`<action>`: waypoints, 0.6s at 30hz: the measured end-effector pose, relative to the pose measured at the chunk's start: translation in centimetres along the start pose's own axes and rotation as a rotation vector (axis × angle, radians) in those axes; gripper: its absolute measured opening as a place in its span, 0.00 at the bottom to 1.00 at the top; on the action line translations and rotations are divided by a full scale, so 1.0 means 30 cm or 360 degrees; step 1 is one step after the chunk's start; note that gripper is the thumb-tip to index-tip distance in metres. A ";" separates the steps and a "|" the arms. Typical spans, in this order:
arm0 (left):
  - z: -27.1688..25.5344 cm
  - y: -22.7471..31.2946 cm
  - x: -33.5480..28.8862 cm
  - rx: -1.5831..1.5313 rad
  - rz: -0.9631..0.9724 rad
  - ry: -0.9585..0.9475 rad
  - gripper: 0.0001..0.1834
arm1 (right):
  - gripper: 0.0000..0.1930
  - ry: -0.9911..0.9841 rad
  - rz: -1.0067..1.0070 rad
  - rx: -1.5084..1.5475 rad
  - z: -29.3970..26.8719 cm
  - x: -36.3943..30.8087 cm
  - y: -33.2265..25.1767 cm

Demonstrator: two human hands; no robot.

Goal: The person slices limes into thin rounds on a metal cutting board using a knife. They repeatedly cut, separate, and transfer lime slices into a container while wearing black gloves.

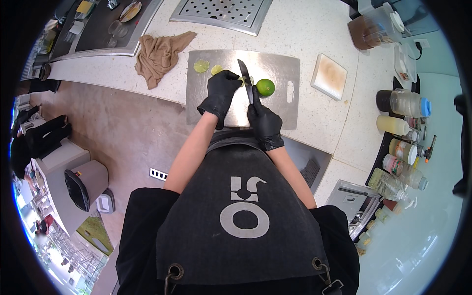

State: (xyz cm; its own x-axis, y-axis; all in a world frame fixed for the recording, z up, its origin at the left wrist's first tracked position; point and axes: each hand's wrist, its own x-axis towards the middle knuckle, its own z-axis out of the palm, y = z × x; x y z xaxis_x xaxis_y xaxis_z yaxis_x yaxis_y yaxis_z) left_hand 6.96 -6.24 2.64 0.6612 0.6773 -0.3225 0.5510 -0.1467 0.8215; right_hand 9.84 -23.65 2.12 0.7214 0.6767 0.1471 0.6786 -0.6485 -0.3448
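Note:
A metal cutting board (196, 105) lies before me on the counter. My right hand (265, 123), in a black glove, is closed around the handle of a knife (245, 72), whose dark blade points away from me. Just left of the blade, my gloved left hand (220, 96) has its fingers bent together at a pale green lime piece (241, 82), mostly hidden by the fingers and blade. A whole green lime (265, 87) rests on the board right of the knife. Lime slices (201, 66) lie at the board's far left, one of them close beyond my left hand.
A crumpled brown cloth (160, 56) lies left of the board, and a white square block with a browned top (329, 76) to its right. Beyond is a perforated metal drain plate (221, 12). Bottles and jars (403, 152) line the right wall; a sink (110, 29) is far left.

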 end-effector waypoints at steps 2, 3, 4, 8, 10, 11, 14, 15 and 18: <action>0.002 -0.004 0.003 0.0040 0.0042 0.0005 0.14 | 0.31 -0.0053 0.0018 -0.0005 0.002 0.007 0.001; 0.004 -0.005 0.004 0.0059 0.0062 0.0006 0.14 | 0.31 -0.0081 0.0028 -0.0009 0.001 0.012 0.000; 0.004 -0.006 0.005 0.0056 0.0067 0.0000 0.14 | 0.32 -0.0168 0.0025 -0.0018 0.000 0.024 -0.001; 0.011 -0.010 -0.001 0.0067 0.0113 0.0043 0.13 | 0.33 -0.0323 0.0027 0.0001 -0.015 0.093 -0.032; 0.022 -0.017 -0.011 0.0095 0.0166 0.0096 0.13 | 0.34 -0.0357 0.0028 -0.0050 -0.023 0.101 -0.051; 0.028 -0.020 -0.016 0.0114 0.0203 0.0125 0.13 | 0.34 -0.0363 0.0011 -0.0074 -0.023 0.089 -0.046; 0.027 -0.017 -0.022 0.0162 0.0265 0.0169 0.13 | 0.33 -0.0299 -0.0038 -0.0140 -0.018 0.031 -0.021; 0.028 -0.018 -0.025 0.0173 0.0275 0.0174 0.13 | 0.32 -0.0234 -0.0048 -0.0165 -0.021 0.001 -0.012; 0.030 -0.019 -0.031 0.0144 0.0299 0.0188 0.13 | 0.32 -0.0169 -0.0033 -0.0132 -0.031 -0.031 -0.005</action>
State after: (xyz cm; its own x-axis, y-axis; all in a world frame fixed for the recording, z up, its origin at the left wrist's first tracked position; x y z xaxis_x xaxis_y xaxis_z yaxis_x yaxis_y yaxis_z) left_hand 6.48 -7.43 2.04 0.6953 0.7108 -0.1066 0.4710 -0.3386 0.8145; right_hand 9.19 -24.51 2.91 0.6915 0.7205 0.0530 0.7055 -0.6576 -0.2642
